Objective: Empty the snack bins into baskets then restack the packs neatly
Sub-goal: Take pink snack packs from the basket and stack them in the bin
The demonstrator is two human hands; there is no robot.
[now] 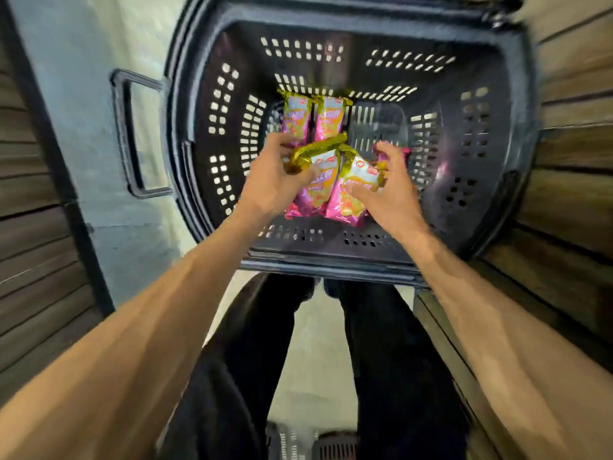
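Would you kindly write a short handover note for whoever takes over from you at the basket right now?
Left hand: grips the gold end of the near-left pack.
Right hand: holds the near-right pack, thumb on its face.
Both held packs are low over the near part of the black basket. The far-left pack and far-right pack lie side by side on its floor.
Done: four packs are inside the basket walls.
Left: the snack bins are out of view, so I cannot tell what remains in them. Neat restacking is not yet done.
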